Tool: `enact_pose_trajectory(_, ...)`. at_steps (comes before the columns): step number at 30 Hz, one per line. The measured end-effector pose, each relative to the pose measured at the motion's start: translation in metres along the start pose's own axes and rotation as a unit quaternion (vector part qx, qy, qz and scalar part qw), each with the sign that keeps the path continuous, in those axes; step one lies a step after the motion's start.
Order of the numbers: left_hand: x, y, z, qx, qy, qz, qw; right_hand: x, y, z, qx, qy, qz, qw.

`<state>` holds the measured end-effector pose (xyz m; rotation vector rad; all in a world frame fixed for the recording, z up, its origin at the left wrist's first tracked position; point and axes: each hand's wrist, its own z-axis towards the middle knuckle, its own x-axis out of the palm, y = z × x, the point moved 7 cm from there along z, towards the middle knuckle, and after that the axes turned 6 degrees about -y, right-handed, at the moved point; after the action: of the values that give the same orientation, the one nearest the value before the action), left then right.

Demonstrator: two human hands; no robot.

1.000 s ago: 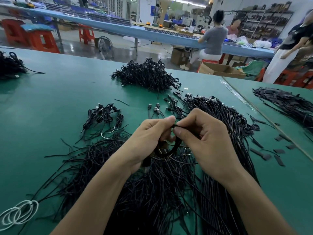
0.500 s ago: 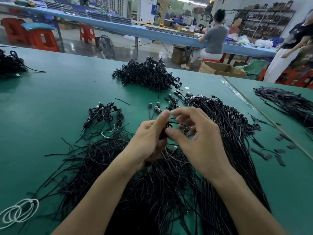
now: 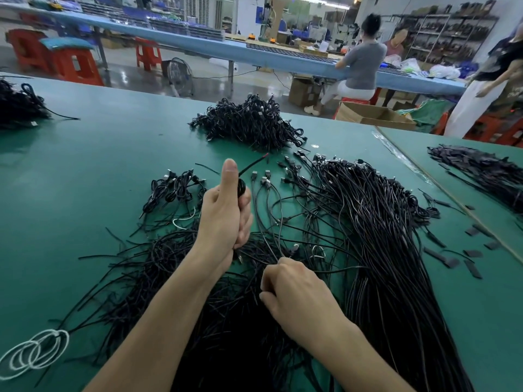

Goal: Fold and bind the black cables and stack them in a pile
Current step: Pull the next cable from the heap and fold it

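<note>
Right hand (image 3: 297, 290) nearest, fingers curled, pinching thin strand from loose black cables (image 3: 390, 250) spread on green table (image 3: 99, 154). Left hand (image 3: 226, 222) beyond, thumb raised, fingers wrapped round folded cable (image 3: 241, 188). Bound pile (image 3: 249, 125) farthest.

Over the green felt-topped table (image 3: 85, 165), the left hand (image 3: 226, 213) grips a small folded black cable (image 3: 241, 188) with its thumb straight up, and one cable end sticks out past the thumb. Nearer the body, the right hand (image 3: 297, 295) pinches a thin black cable (image 3: 268, 239) lying on the spread of long loose black cables (image 3: 382, 222). A heap of bound black cables (image 3: 246, 125) sits farther back, and a white wire coil (image 3: 34, 352) lies at the near left.
</note>
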<state>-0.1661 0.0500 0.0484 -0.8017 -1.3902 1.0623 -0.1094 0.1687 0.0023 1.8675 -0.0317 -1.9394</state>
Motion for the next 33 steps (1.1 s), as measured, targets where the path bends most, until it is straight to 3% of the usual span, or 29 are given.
enact_pose_trajectory(5, 0.004, -0.001, -0.001, -0.043, 0.001, 0.030, 0.999, -0.022, -0.007, -0.002, 0.042, -0.059, 0.093, 0.993)
enact_pose_trajectory(9, 0.012, -0.005, -0.006, -0.013, 0.031, 0.064, 0.997, -0.065, -0.012, 0.003, 0.062, -0.173, 0.278, 0.943)
enact_pose_trajectory(14, 0.034, -0.013, -0.023, 0.061, 0.143, 0.107, 0.982, -0.121, -0.014, -0.001, 0.015, -0.339, 0.333, 0.880)
enact_pose_trajectory(18, 0.046, -0.015, -0.031, 0.050, 0.196, 0.040, 0.979, -0.128, 0.004, -0.005, -0.055, -0.321, 0.254, 0.911)
enact_pose_trajectory(24, 0.043, -0.016, -0.031, 0.067, 0.146, 0.001, 0.987, -0.125, 0.015, -0.004, -0.093, -0.279, 0.232, 0.927)
enact_pose_trajectory(29, 0.038, -0.015, -0.027, 0.065, 0.116, -0.011, 0.991, -0.118, 0.002, -0.004, -0.023, -0.304, 0.314, 0.899)
enact_pose_trajectory(33, 0.032, -0.008, -0.022, 0.049, 0.063, -0.009, 0.997, -0.113, 0.020, -0.007, -0.063, -0.322, 0.186, 0.926)
